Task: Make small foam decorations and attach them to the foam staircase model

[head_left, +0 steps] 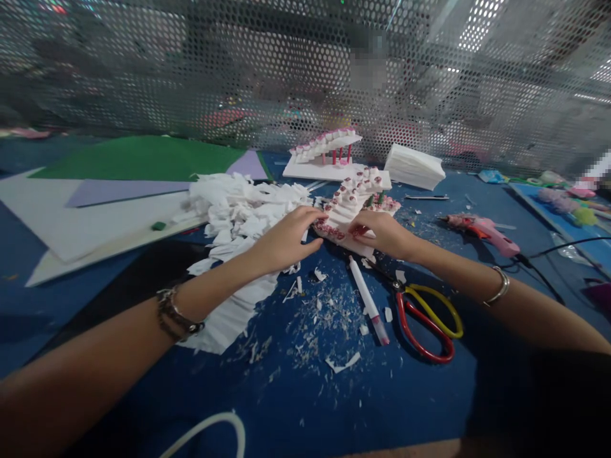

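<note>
A small white model staircase (pixel 346 203), dotted with dark-red bits and resting on green posts, stands on a white base before me. My left hand (pixel 289 238) is at its near left corner, fingers on the base edge and thumb apart in front, gripping it. Bent over the front right of the base, my right hand (pixel 384 234) has its fingers drawn together; reddish bits show by them, and what they pinch is hidden. Below lie a white marker pen (pixel 365 296) and scissors (pixel 429 318) with red and yellow handles, blades partly under the model.
Crumpled white paper (pixel 233 216) heaps at left beside green sheet (pixel 143 159) and white boards (pixel 105 219). Behind stand a second model staircase (pixel 329 149) and a white paper stack (pixel 414 166). A pink glue gun (pixel 487 234) with its cord lies right. Scraps litter the blue table (pixel 305 394).
</note>
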Available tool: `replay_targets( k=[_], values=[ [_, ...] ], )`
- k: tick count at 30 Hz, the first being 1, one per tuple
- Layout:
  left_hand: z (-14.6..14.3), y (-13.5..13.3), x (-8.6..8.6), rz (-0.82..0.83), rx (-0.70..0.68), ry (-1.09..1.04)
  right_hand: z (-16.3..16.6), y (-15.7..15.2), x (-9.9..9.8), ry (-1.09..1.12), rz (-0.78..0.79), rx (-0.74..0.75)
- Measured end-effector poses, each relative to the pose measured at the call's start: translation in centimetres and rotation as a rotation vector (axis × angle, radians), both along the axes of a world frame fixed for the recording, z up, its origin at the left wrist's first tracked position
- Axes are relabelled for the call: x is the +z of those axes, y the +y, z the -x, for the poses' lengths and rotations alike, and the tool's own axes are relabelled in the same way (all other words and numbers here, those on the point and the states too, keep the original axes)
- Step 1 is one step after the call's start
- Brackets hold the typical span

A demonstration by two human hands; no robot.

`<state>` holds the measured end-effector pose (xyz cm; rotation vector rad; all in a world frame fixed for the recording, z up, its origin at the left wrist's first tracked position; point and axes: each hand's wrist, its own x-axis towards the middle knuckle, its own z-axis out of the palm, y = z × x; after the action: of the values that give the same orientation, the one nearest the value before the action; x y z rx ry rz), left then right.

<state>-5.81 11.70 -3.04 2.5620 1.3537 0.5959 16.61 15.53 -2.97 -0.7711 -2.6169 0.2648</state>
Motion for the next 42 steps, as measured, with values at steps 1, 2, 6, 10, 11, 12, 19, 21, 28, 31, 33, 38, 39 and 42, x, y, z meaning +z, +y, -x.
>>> replay_targets(
  k=[1, 2, 6, 10, 11, 12, 19, 21, 28, 31, 33, 38, 39, 42],
  values=[
    [0.0, 0.0, -0.1, 0.008, 0.007, 0.003, 0.0, 0.0, -0.1, -0.004, -0.008, 0.011],
    [-0.1, 0.0, -0.2, 0.020, 0.012, 0.006, 0.1, 0.1, -0.2, -0.007, -0.016, 0.025],
    [-0.1, 0.0, -0.4, 0.043, 0.019, 0.003, 0.1, 0.2, -0.1, -0.017, -0.027, 0.074],
    [-0.1, 0.2, -0.4, 0.038, 0.005, -0.025, 0.2, 0.3, 0.2, -0.034, -0.023, 0.079],
    [-0.1, 0.2, -0.4, 0.035, 0.003, -0.032, 0.3, 0.3, 0.2, -0.038, -0.024, 0.080],
    [-0.1, 0.2, -0.3, 0.033, 0.001, -0.038, 0.3, 0.3, 0.2, -0.041, -0.025, 0.082],
    [-0.3, 0.0, 0.0, 0.043, 0.014, -0.050, 0.7, 0.4, 0.0, -0.055, -0.027, 0.080],
    [-0.2, 0.0, 0.0, 0.038, 0.010, -0.049, 0.8, 0.3, 0.0, -0.057, -0.030, 0.068],
    [0.0, 0.3, 0.0, 0.017, 0.000, -0.032, 0.2, 0.3, 0.7, -0.053, -0.017, 0.066],
    [0.0, 0.3, 0.0, 0.019, -0.001, -0.023, -0.2, 0.3, 0.8, -0.047, -0.019, 0.049],
    [-0.1, 0.2, 0.1, 0.018, 0.006, -0.024, -0.2, 0.3, 0.7, -0.044, -0.022, 0.042],
    [-0.3, 0.0, 0.4, 0.017, 0.007, -0.015, 0.2, 0.2, 0.2, -0.048, -0.033, 0.022],
    [-0.3, 0.0, 0.5, 0.016, 0.006, -0.007, 0.3, 0.2, 0.0, -0.055, -0.039, 0.022],
    [-0.2, 0.1, 0.5, 0.020, 0.000, 0.027, 0.5, 0.2, -0.5, -0.079, -0.069, 0.023]
  ],
)
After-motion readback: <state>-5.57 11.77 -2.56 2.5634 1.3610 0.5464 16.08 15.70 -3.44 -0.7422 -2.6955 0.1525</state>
